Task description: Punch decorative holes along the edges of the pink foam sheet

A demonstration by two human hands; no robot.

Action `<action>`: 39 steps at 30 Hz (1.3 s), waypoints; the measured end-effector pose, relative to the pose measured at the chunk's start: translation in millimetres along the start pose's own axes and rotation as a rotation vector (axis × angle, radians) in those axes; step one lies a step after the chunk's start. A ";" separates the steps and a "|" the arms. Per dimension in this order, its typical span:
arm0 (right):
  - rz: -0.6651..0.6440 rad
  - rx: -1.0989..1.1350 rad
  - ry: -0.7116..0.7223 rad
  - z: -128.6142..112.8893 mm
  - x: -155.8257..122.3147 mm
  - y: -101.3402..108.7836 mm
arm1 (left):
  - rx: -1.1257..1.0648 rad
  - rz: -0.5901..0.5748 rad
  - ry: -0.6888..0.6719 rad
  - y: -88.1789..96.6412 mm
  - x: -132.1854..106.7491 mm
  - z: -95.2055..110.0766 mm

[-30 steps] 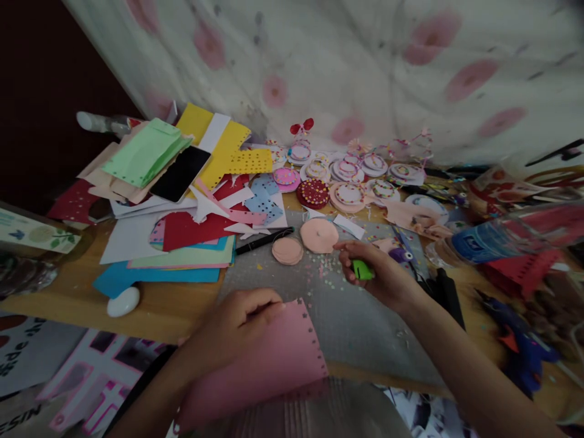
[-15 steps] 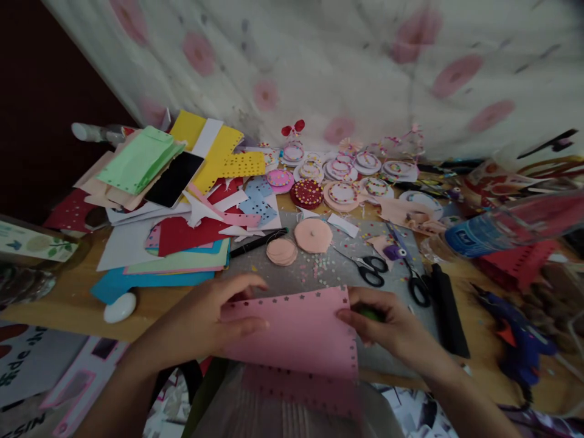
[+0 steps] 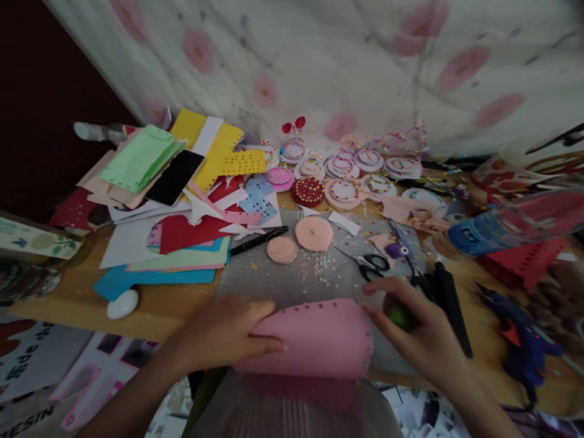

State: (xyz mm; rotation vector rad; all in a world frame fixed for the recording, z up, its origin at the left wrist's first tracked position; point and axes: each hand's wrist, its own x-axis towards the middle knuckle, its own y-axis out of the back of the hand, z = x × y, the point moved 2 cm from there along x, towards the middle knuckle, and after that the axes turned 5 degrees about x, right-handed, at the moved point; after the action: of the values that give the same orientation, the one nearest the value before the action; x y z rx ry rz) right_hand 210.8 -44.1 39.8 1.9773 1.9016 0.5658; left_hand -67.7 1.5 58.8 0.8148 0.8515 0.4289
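My left hand (image 3: 232, 331) grips the left end of a pink paper sheet (image 3: 314, 340), thumb on one side and fingers on the other. The sheet bows upward, with small flower-shaped holes along its top and right edges. Just off its right edge is my right hand (image 3: 415, 322), thumb and forefinger apart. A green rounded object (image 3: 400, 315) sits in that palm, partly hidden by the fingers. Beyond the sheet lie two peach paper discs, the larger (image 3: 314, 233) and the smaller stacked one (image 3: 281, 249), on a grey mat (image 3: 255, 277) with tiny punched bits.
Black-handled scissors (image 3: 374, 266) lie behind my right hand. At right are a blue glue gun (image 3: 524, 334) and a tilted plastic bottle (image 3: 474, 234). Coloured paper, a phone (image 3: 176, 177) and a white oval object (image 3: 122, 304) are at left. Decorated paper hats (image 3: 308, 191) line the back.
My right hand has let go of the pink sheet's right edge and moved right with the green object. My left hand has shifted right, and the sheet now curls more.
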 end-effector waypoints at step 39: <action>-0.778 -0.634 0.207 -62.2 12.7 -55.5 | -0.339 0.576 -0.259 -22.4 -2.9 10.5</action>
State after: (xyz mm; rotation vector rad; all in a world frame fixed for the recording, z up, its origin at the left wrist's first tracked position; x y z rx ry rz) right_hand 131.9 -30.7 66.2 0.7353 2.0525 0.9823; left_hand -60.6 -19.2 46.9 0.7689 0.2763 0.9254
